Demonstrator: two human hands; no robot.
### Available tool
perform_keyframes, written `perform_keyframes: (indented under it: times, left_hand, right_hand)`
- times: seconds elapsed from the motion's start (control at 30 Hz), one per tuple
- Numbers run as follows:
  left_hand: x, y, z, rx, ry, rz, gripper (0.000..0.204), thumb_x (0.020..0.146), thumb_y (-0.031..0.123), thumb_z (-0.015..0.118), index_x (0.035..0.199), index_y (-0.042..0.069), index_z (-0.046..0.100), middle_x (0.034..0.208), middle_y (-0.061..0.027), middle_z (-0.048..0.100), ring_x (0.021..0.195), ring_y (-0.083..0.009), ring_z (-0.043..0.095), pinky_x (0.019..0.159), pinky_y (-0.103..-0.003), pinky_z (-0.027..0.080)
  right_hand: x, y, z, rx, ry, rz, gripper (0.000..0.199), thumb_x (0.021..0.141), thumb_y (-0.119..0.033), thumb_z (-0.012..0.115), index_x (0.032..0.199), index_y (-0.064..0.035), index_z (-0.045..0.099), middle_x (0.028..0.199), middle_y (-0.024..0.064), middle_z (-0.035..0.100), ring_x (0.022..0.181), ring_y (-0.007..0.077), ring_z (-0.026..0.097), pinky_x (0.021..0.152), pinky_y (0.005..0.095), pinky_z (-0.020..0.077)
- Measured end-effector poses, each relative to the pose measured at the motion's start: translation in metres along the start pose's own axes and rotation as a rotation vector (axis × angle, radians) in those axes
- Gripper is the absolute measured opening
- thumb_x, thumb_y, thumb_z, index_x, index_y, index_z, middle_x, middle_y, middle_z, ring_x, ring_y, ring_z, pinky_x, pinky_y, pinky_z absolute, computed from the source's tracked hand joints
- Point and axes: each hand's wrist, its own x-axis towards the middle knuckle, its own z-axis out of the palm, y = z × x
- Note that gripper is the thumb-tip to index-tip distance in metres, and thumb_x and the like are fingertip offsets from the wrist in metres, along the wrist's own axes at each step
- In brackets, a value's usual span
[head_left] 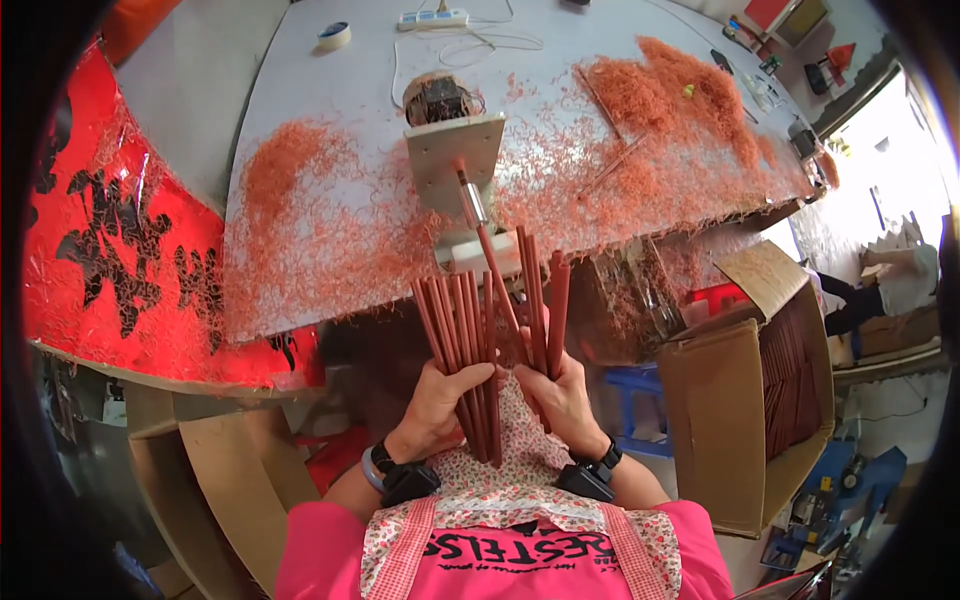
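Observation:
My left hand (432, 405) is closed around a bundle of thin reddish-brown sticks (455, 320), its thumb pressed across them. Beside it, my right hand (568, 405) grips several more sticks (556, 310), fanned slightly apart. One slanting stick (498, 275) points up to the metal sleeve (471, 203) of a small motor (437, 98); whether its tip sits inside the sleeve is hard to tell. A pale mounting plate (455, 155) stands in front of the motor at the table's near edge. Both hands are in front of my floral apron (510, 430).
Curly orange shavings (665, 95) cover much of the grey table (300, 60). A tape roll (334, 37) and a power strip (433, 18) lie farther back. Cardboard boxes (715, 430) flank me; the right one holds brown sticks. A blue stool (640, 400) stands near it.

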Motion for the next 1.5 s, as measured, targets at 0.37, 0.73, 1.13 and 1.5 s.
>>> perform_keyframes:
  times: [0.37, 0.73, 1.13, 1.5]
  left_hand:
    - [-0.002, -0.001, -0.005, 0.170, -0.013, 0.010, 0.024, 0.084, 0.009, 0.065, 0.105, -0.001, 0.060, 0.093, -0.0076, 0.065, 0.082, -0.0138, 0.062, 0.074, -0.027, 0.050]
    - [0.029, -0.006, 0.022, 0.137, 0.074, 0.228, 0.027, 0.084, 0.013, 0.067, 0.106, -0.001, 0.060, 0.092, -0.0067, 0.065, 0.082, -0.0122, 0.061, 0.074, -0.027, 0.050]
    - [0.054, -0.014, 0.030, 0.182, 0.108, 0.220, 0.031, 0.083, 0.018, 0.069, 0.106, -0.001, 0.061, 0.091, -0.0049, 0.064, 0.081, -0.0107, 0.060, 0.072, -0.026, 0.049]
    - [0.053, -0.010, 0.052, 0.135, 0.134, 0.258, 0.027, 0.084, 0.017, 0.068, 0.104, -0.001, 0.062, 0.089, -0.0033, 0.064, 0.080, -0.0102, 0.060, 0.072, -0.026, 0.049]
  right_hand:
    - [0.013, 0.007, -0.016, -0.055, -0.084, 0.044, 0.036, 0.086, -0.003, 0.055, 0.122, 0.0006, 0.049, 0.059, -0.0027, 0.048, 0.046, 0.0041, 0.042, 0.041, 0.0195, 0.0311]
    - [-0.009, 0.012, -0.015, 0.044, -0.106, -0.021, 0.026, 0.086, -0.009, 0.060, 0.110, -0.0002, 0.052, 0.069, 0.0012, 0.057, 0.053, 0.0066, 0.052, 0.042, 0.0205, 0.0392]
    - [0.017, 0.005, -0.028, 0.076, -0.095, 0.017, 0.026, 0.084, -0.008, 0.061, 0.108, 0.0001, 0.055, 0.066, 0.0023, 0.057, 0.048, 0.0076, 0.050, 0.039, 0.0210, 0.0357]
    - [0.012, -0.007, -0.042, 0.006, -0.108, 0.058, 0.024, 0.083, -0.007, 0.061, 0.106, 0.0006, 0.056, 0.067, 0.0016, 0.057, 0.047, 0.0067, 0.048, 0.039, 0.0211, 0.0350]
